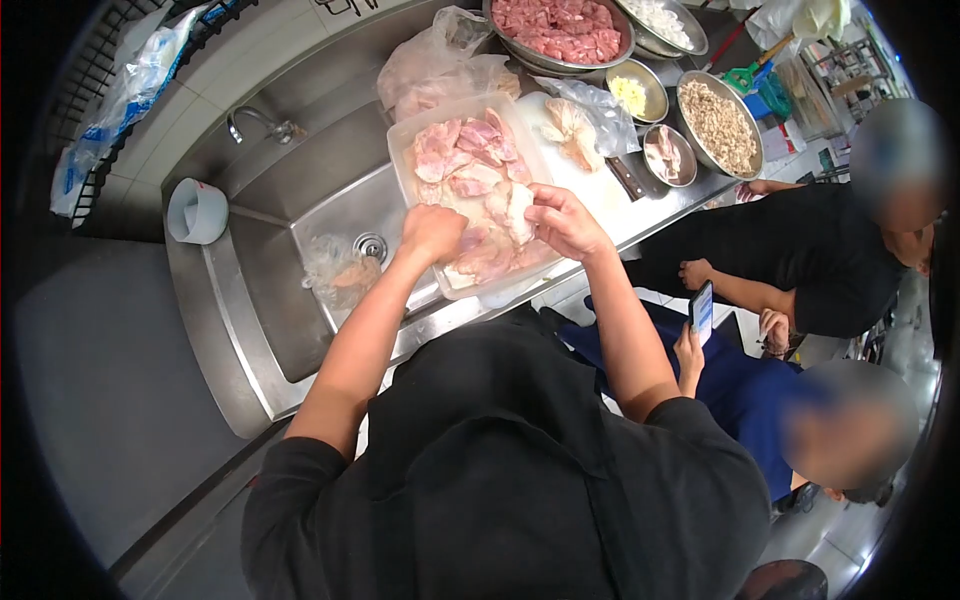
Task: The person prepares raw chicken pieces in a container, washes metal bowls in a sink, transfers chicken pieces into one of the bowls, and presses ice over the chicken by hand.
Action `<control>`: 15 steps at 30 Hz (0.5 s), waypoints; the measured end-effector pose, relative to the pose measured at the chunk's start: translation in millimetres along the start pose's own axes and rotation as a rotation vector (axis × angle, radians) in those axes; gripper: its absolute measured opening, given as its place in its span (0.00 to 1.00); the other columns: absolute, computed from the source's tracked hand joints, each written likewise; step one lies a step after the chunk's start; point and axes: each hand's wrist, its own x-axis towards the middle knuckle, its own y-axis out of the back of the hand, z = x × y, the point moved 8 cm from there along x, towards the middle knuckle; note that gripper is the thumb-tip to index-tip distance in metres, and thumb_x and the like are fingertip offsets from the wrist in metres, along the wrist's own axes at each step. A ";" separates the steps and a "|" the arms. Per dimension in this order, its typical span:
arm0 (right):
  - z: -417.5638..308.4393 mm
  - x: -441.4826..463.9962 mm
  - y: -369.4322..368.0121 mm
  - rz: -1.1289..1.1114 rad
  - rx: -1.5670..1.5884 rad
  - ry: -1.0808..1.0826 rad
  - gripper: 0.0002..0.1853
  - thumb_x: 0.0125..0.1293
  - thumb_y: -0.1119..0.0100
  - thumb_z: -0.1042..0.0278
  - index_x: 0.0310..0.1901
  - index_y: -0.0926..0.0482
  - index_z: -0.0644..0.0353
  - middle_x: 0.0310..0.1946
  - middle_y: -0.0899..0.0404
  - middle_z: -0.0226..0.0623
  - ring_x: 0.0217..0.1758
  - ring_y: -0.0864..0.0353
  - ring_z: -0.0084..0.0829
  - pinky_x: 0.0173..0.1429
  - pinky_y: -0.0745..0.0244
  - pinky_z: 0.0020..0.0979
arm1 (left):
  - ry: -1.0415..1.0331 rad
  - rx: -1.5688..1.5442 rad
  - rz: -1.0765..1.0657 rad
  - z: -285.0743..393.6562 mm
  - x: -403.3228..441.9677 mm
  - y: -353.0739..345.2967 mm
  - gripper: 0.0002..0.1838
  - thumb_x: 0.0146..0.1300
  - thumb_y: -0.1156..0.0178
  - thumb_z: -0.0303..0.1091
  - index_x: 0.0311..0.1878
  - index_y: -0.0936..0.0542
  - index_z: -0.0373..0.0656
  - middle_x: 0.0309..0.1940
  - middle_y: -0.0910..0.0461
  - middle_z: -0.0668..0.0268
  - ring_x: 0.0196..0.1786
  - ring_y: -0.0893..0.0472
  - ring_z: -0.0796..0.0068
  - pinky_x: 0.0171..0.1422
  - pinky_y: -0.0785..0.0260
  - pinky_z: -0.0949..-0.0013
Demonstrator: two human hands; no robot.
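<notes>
A clear plastic tub (405,160) of raw chicken pieces (478,180) sits at the edge of the sink. My right hand (565,222) is at the tub's right side, its thumb and fingers pinching a pale, skin-covered chicken piece (521,212). My left hand (435,234) is curled closed over the tub's left part, against the meat; what its fingers hold, if anything, is hidden. To the right of the tub, more pale chicken (572,135) lies on a white board beside a plastic bag (600,115) and a knife (628,180).
The steel sink (270,270) holds a plastic bag (340,270) near its drain, below a faucet (262,125). Metal bowls of red meat (560,30), minced meat (718,125) and yellow bits (628,95) line the counter. Two people stand at right, one holding a phone (702,312).
</notes>
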 end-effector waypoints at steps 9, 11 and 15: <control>-30.8 -20.8 -59.9 -0.286 0.113 0.272 0.14 0.70 0.38 0.72 0.55 0.21 0.62 0.48 0.19 0.51 0.51 0.15 0.50 0.48 0.16 0.49 | -0.018 -0.002 -0.017 4.5 -7.6 12.0 0.15 0.51 0.34 0.36 0.44 0.13 0.49 0.39 0.12 0.58 0.47 0.13 0.56 0.50 0.22 0.53; -62.6 -31.1 -94.1 -0.366 0.075 0.401 0.14 0.69 0.36 0.70 0.54 0.20 0.63 0.47 0.20 0.53 0.51 0.15 0.52 0.47 0.17 0.52 | -0.025 -0.012 -0.006 3.6 -6.7 13.3 0.16 0.51 0.34 0.37 0.45 0.13 0.49 0.39 0.12 0.57 0.47 0.13 0.55 0.50 0.22 0.52; -148.3 -88.4 -195.1 -0.667 -0.137 0.788 0.08 0.66 0.35 0.74 0.43 0.14 0.70 0.48 0.16 0.55 0.51 0.15 0.47 0.54 0.20 0.41 | 0.011 -0.027 0.022 5.5 -6.5 16.2 0.14 0.56 0.39 0.33 0.46 0.14 0.48 0.40 0.12 0.58 0.48 0.13 0.57 0.51 0.22 0.52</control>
